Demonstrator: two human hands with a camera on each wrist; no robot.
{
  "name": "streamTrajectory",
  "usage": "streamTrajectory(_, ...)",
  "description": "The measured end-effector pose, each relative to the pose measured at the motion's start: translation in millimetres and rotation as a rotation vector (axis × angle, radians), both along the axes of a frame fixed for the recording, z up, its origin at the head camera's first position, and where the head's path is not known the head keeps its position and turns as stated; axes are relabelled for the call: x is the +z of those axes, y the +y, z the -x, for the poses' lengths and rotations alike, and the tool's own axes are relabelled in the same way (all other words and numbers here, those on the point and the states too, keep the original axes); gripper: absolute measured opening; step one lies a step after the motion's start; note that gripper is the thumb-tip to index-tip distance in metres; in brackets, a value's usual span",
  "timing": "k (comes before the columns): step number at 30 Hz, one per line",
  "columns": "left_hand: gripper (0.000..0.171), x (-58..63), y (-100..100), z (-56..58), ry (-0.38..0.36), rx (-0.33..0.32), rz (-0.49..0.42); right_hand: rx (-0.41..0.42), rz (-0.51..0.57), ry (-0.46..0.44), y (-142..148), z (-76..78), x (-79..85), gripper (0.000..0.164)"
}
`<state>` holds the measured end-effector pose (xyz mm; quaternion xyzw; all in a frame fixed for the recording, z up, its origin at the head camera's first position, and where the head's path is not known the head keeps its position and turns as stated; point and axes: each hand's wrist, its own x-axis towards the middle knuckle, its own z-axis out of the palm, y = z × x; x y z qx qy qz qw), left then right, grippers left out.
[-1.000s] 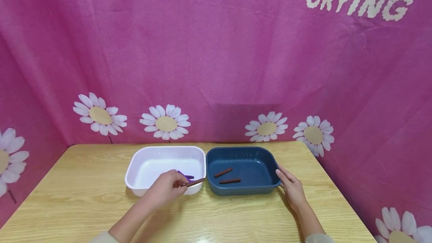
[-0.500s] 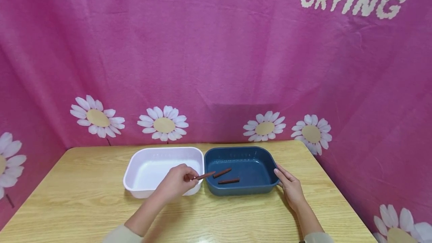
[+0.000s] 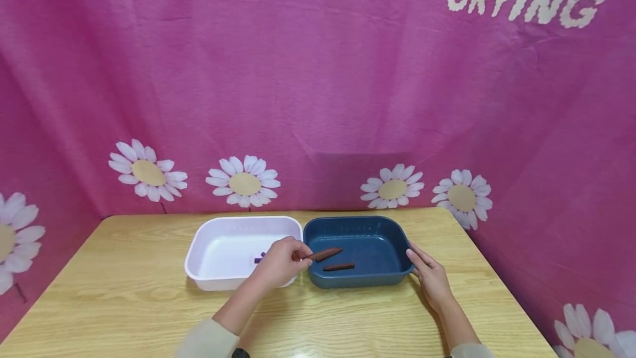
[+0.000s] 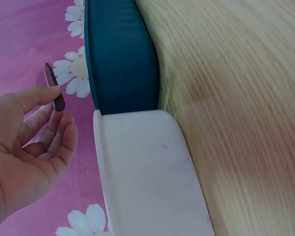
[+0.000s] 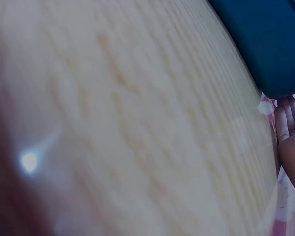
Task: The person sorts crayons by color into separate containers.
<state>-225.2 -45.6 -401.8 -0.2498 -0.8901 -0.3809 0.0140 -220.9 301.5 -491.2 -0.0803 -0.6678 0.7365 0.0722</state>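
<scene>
My left hand (image 3: 284, 261) pinches a brown crayon (image 4: 54, 87) between thumb and fingertips, held over the left end of the dark blue bin (image 3: 377, 279). In the head view that crayon overlaps another brown crayon (image 3: 328, 256) lying inside; a further brown crayon (image 3: 339, 267) lies in front of it. My right hand (image 3: 433, 280) holds the blue bin's right end, thumb at the rim and fingers along the outer wall. Beside it on the left stands a white bin (image 3: 213, 282). Small purple pieces (image 3: 259, 260) show inside it, partly hidden by my left hand.
Both bins stand side by side on a wooden table (image 3: 124, 280), towards its far edge. A pink cloth (image 3: 318, 98) with white flowers hangs behind and at the sides.
My left hand has moved right with the brown crayon, from over the white bin to the blue bin's left end. The right hand stays at the blue bin's right end.
</scene>
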Motion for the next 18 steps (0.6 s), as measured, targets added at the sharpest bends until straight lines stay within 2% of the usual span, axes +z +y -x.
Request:
streamTrajectory(5,0.012,-0.6,9,2.5,-0.041,-0.018,-0.006,0.01,0.006,0.016,1,-0.2,-0.7,0.058)
streamTrajectory(18,0.013,-4.2,35,15.2,-0.051,-0.043,0.008,0.003,0.011,-0.001,0,0.7,0.3,0.062)
